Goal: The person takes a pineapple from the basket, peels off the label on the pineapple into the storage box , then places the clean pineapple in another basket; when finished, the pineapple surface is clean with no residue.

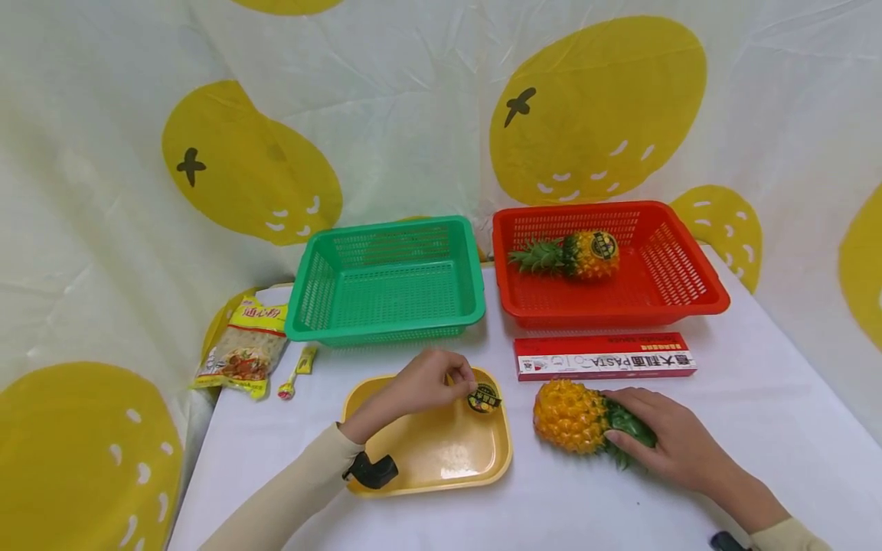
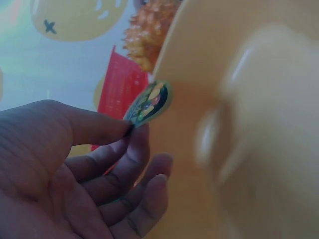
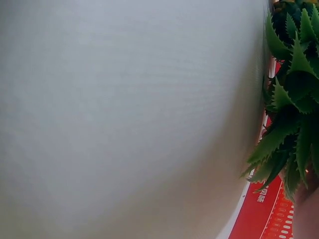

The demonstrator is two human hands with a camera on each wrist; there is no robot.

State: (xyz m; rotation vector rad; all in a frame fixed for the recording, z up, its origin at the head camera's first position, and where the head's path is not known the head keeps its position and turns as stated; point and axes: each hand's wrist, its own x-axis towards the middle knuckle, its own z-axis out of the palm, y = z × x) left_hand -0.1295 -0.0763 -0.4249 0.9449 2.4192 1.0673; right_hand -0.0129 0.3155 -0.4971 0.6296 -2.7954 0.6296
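Note:
Between thumb and fingertip, my left hand (image 1: 434,380) pinches a round black-and-gold sticker (image 1: 485,399) over the yellow tray (image 1: 441,451). In the left wrist view the sticker (image 2: 151,102) is bent and its edge is under the thumb. My right hand (image 1: 664,436) grips a toy pineapple (image 1: 570,417) by its green leaves, and the fruit lies on the white table. The right wrist view catches the pineapple's leaves (image 3: 296,109) at its right edge. A second pineapple (image 1: 592,255), bearing a similar round sticker, lies in the red basket (image 1: 661,306).
A green basket (image 1: 386,329) stands at the back left. Beside it lie a yellow food bag (image 1: 244,348) and a lollipop (image 1: 286,389) with a small yellow packet (image 1: 306,360). The red-and-white pasta box (image 1: 605,357) lies between the red basket and the held pineapple.

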